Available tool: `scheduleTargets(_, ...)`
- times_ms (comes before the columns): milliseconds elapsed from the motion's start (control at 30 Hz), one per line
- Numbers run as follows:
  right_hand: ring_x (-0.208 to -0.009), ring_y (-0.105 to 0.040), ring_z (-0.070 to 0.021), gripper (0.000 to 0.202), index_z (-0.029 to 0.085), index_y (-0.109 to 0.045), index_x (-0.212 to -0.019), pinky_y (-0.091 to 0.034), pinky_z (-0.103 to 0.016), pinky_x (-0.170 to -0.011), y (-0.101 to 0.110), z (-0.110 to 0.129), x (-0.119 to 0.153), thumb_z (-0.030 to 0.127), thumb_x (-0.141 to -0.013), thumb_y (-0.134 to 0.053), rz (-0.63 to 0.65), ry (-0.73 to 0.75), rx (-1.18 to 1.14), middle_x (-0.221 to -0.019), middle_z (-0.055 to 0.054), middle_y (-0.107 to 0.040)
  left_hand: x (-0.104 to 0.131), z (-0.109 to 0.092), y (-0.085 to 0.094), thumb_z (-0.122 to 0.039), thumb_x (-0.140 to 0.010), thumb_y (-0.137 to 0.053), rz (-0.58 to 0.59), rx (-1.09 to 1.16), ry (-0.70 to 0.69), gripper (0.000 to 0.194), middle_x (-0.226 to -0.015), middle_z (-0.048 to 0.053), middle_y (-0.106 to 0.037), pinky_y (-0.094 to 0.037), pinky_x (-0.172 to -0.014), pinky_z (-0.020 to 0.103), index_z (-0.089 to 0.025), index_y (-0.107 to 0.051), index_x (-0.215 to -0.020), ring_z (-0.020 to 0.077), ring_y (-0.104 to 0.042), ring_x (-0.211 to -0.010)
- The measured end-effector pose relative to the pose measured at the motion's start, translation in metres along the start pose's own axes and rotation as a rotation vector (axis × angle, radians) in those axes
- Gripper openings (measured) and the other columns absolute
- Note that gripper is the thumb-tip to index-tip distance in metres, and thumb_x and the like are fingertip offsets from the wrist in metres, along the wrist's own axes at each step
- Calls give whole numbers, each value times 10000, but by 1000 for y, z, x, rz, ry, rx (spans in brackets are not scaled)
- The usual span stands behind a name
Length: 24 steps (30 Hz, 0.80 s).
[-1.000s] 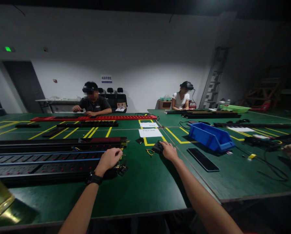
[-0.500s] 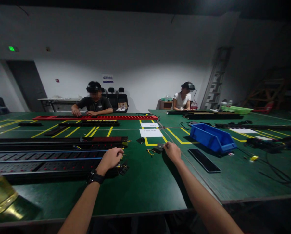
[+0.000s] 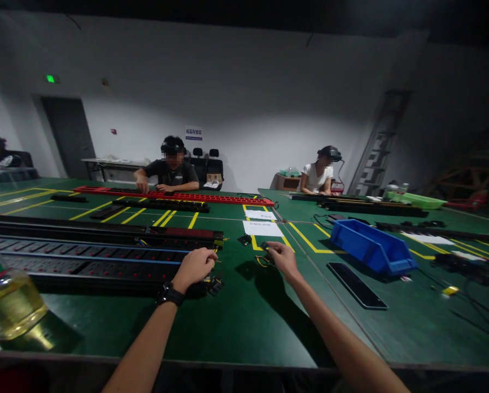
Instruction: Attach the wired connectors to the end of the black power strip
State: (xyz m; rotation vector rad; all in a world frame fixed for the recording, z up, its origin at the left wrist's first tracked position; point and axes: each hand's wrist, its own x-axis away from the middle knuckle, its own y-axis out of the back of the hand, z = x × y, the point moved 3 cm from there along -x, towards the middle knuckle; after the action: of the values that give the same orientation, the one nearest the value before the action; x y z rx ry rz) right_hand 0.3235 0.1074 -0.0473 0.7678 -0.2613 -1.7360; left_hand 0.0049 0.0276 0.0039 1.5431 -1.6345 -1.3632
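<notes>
The small dark part (image 3: 264, 246) sits just left of the person's right hand (image 3: 284, 260), pinched between its thumb and fingers, with yellow wire (image 3: 263, 262) close below those fingertips. The left hand (image 3: 194, 268) curls over the ends of the black socket strips (image 3: 121, 266); whether it grips anything there, one cannot tell. To the right of the right hand, a phone (image 3: 357, 285) lies on the bench (image 3: 244, 333), a blue bin (image 3: 355, 248) beyond it.
</notes>
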Motion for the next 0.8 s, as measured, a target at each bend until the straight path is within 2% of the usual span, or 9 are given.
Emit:
scheduleTargets(33, -785, -714, -230, 453, 114, -789, -1174, -552, -317, -717, -13, 10, 3, 267, -833, -533, 83, 9, -47, -897, -98, -797, 0, 0, 0, -216, -924, -486, -3, -2, -4, 325, -1107, 54, -791, -512, -915, 310, -255, -795, -1016, 222, -717, -1026)
scheduleTargets(133, -796, -710, -222, 383, 146, -815, -1103, -552, -333, -771, -49, 44, 13, 216, -808, -581, 221, 89, -75, -907, -85, -799, 0, 0, -1, -209, -919, -488, -10, -16, -14, 323, -1114, 62, -786, -508, -925, 316, -250, -793, -1018, 226, -712, -1032)
scheduleTargets(233, -869, -723, -230, 342, 152, -814, -1105, -550, -338, -821, -75, 70, 22, 205, -848, -594, 269, 148, -69, -980, -99, -803, 1, 0, -2, -200, -917, -482, -16, -40, -5, 328, -1107, 73, -780, -509, -909, 317, -238, -785, -1036, 231, -712, -1019)
scheduleTargets(300, -926, -726, -230, 327, 161, -811, -1100, -548, -333, -855, -85, 77, 27, 191, -861, -590, 258, 148, -74, -1031, -100, -801, 1, -1, -2, -191, -909, -483, -17, -48, 1, 325, -1091, 76, -780, -511, -899, 314, -230, -782, -1032, 232, -713, -1005)
scheduleTargets(467, -872, -719, -215, 289, 166, -794, -1087, -549, -322, -823, -93, 73, 39, 227, -870, -613, 245, 93, -86, -963, -76, -793, 0, -1, -3, -197, -910, -492, -17, -40, 2, 320, -1116, 67, -781, -503, -933, 306, -240, -782, -1037, 230, -709, -1046)
scheduleTargets(800, -723, -662, -177, 199, 168, -786, -1011, -440, -251, -645, -93, 80, 50, 254, -853, -700, 365, 134, 5, -804, -42, -748, -1, 2, -4, -195, -907, -509, -16, -22, 12, 319, -1137, 79, -783, -513, -919, 300, -231, -787, -1060, 228, -716, -1034)
